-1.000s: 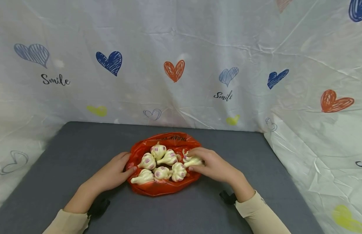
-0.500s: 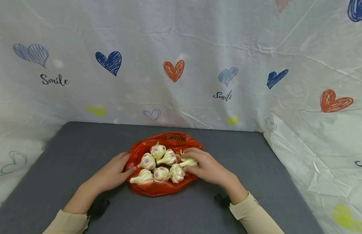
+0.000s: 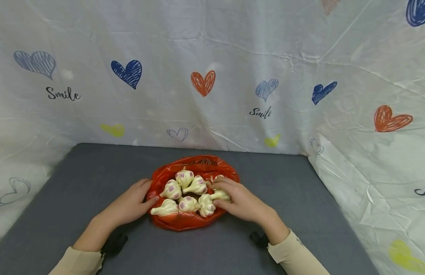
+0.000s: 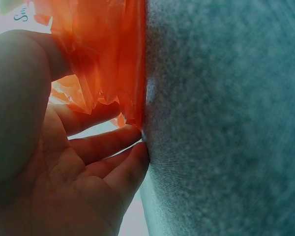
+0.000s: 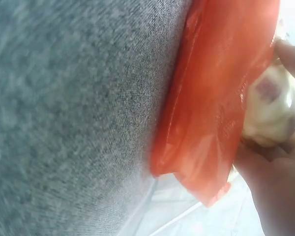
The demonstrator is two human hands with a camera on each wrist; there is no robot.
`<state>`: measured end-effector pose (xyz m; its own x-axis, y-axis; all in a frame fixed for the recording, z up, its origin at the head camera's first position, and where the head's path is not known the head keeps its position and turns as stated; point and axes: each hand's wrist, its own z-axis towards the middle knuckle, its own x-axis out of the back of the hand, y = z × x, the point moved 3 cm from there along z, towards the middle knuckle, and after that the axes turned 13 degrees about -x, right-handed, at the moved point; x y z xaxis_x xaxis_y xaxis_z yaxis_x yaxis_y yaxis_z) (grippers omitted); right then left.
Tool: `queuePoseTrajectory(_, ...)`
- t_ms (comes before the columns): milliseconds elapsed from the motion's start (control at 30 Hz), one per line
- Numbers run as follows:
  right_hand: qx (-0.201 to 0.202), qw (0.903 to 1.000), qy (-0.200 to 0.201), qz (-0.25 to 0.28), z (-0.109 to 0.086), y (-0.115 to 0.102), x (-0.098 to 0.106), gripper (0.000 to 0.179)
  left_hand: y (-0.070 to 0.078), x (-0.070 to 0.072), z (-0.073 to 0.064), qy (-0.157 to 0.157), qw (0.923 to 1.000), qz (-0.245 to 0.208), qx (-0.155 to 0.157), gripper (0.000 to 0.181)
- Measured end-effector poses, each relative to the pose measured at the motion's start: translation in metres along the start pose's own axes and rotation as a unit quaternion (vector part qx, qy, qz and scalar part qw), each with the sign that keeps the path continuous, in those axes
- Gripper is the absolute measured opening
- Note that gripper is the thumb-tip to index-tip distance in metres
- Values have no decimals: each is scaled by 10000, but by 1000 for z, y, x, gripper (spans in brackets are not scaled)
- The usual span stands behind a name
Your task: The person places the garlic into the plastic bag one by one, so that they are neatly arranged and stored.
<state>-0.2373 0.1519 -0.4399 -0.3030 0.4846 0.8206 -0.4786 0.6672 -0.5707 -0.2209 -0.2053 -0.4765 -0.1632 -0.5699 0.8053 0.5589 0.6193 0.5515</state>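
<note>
A red plastic bag [image 3: 179,222] lies with its mouth spread wide on the table, several purple-marked garlic bulbs [image 3: 172,189] inside. At its left rim, my left hand [image 3: 131,204] pinches the plastic, thumb inside and fingers outside; the left wrist view shows the fingers against the bag's crumpled side [image 4: 101,44]. My right hand [image 3: 243,200] grips a garlic bulb [image 3: 222,196] over the right part of the bag. That bulb [image 5: 270,108] shows between thumb and fingers just above the red rim in the right wrist view. The fingers partly cover it in the head view.
The bag rests on a dark grey table [image 3: 288,179]. Behind and to the sides hangs a white sheet [image 3: 233,49] printed with hearts and words. A black wrist strap [image 3: 258,240] is on the right wrist, and another strap [image 3: 114,244] is on the left.
My right hand has shifted left and slightly down with the garlic bulb, further in over the bag. The left hand keeps its hold on the rim.
</note>
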Motion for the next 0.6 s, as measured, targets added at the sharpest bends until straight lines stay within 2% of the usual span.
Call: queuePoseTrajectory(600,109,9999,48,-76,-1,0,4,46,-1,-1,0,42,10000,-42,-70,59)
